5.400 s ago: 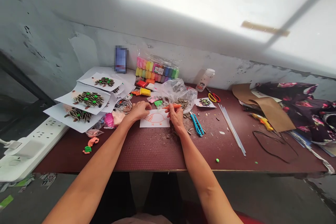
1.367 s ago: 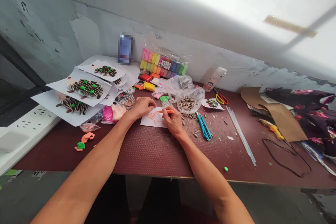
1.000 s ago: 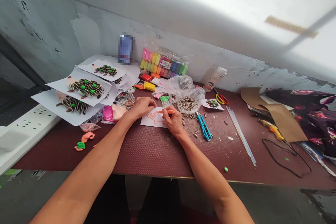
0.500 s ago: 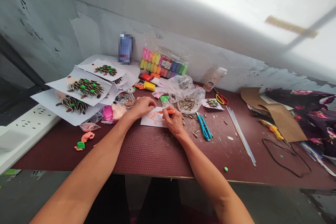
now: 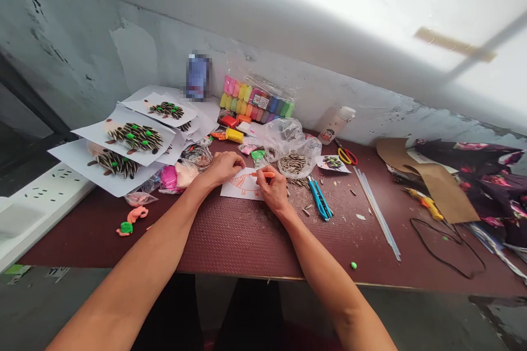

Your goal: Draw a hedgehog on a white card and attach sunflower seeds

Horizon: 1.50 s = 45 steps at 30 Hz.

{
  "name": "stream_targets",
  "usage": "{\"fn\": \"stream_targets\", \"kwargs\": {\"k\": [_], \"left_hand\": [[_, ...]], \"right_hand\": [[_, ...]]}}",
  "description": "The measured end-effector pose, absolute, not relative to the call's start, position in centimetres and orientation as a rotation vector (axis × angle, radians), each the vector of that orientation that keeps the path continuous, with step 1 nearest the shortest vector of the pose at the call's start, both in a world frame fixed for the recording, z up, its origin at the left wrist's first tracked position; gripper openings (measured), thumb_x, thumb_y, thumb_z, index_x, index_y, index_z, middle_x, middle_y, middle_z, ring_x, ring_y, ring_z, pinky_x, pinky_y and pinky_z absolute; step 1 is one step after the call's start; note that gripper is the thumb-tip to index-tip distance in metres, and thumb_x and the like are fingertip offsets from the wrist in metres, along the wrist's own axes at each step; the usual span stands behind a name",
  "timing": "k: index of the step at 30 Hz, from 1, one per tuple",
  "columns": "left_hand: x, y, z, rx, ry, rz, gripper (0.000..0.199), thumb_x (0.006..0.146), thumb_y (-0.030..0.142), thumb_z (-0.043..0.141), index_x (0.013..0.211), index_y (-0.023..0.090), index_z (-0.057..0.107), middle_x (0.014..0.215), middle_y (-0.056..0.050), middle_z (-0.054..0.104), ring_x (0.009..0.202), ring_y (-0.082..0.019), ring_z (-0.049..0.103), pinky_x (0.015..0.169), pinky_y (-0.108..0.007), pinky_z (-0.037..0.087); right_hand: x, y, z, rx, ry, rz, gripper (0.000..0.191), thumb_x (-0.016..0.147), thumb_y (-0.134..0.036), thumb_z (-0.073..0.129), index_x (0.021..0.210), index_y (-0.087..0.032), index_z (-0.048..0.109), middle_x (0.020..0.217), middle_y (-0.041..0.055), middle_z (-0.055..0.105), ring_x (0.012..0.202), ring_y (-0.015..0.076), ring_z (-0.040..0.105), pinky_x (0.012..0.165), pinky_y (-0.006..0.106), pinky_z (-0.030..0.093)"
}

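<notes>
A small white card (image 5: pixel 230 191) with an orange line drawing lies on the dark red table. My right hand (image 5: pixel 272 186) is closed round an orange pen (image 5: pixel 264 174), its tip over the drawing. At the card's upper left edge rests my left hand (image 5: pixel 226 165), its fingers curled together; whether anything is between them is hidden. Just behind and right of my right hand, sunflower seeds (image 5: pixel 293 163) lie beside a clear plastic bag (image 5: pixel 284 134).
Hedgehog pictures made with seeds (image 5: pixel 135 137) are stacked at the left, near a power strip (image 5: pixel 45 192). To the right are a blue cutter (image 5: pixel 319 198), scissors (image 5: pixel 346 154), clear sticks (image 5: pixel 379 216) and a glue gun (image 5: pixel 426 203). Clay packs (image 5: pixel 255 101) and a bottle (image 5: pixel 336 125) stand behind.
My right hand and the orange pen have shifted very slightly over the card. My left hand stays in the same place.
</notes>
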State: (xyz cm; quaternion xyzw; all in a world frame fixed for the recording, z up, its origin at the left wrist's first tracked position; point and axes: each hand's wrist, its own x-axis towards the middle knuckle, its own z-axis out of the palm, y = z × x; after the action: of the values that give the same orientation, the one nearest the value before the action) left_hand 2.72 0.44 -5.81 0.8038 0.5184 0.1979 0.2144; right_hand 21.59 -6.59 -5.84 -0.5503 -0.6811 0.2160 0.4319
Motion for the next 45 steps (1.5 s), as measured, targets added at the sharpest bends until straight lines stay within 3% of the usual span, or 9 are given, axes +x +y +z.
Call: {"fn": "stream_targets", "kwargs": {"k": [18, 34, 45], "left_hand": [[2.74, 0.35, -5.72, 2.229, 1.450, 0.569, 0.025, 0.081, 0.023, 0.059, 0.093, 0.025, 0.081, 0.098, -0.003, 0.081, 0.095, -0.025, 0.072, 0.090, -0.037, 0.049], [2.70, 0.39, -5.57, 2.224, 1.440, 0.559, 0.024, 0.081, 0.023, 0.059, 0.092, 0.025, 0.081, 0.099, -0.003, 0.081, 0.096, -0.026, 0.071, 0.092, -0.038, 0.049], [2.79, 0.35, -5.47, 2.230, 1.439, 0.546, 0.023, 0.082, 0.024, 0.059, 0.091, 0.025, 0.080, 0.100, -0.003, 0.081, 0.098, -0.026, 0.071, 0.092, -0.037, 0.048]], "right_hand": [[21.64, -6.56, -5.79, -1.406, -1.707, 0.522, 0.034, 0.092, -0.044, 0.049, 0.074, -0.020, 0.065, 0.059, -0.0004, 0.061, 0.051, 0.0130, 0.049, 0.054, 0.026, 0.036], [21.54, -6.74, -5.69, -1.396, -1.661, 0.513, 0.030, 0.090, -0.042, 0.049, 0.068, -0.023, 0.056, 0.057, -0.0016, 0.057, 0.051, 0.0131, 0.047, 0.055, 0.025, 0.037], [21.19, -6.97, -5.33, -1.366, -1.731, 0.571, 0.031, 0.091, -0.043, 0.049, 0.072, -0.022, 0.061, 0.061, 0.0006, 0.065, 0.052, 0.0138, 0.053, 0.057, 0.026, 0.040]]}}
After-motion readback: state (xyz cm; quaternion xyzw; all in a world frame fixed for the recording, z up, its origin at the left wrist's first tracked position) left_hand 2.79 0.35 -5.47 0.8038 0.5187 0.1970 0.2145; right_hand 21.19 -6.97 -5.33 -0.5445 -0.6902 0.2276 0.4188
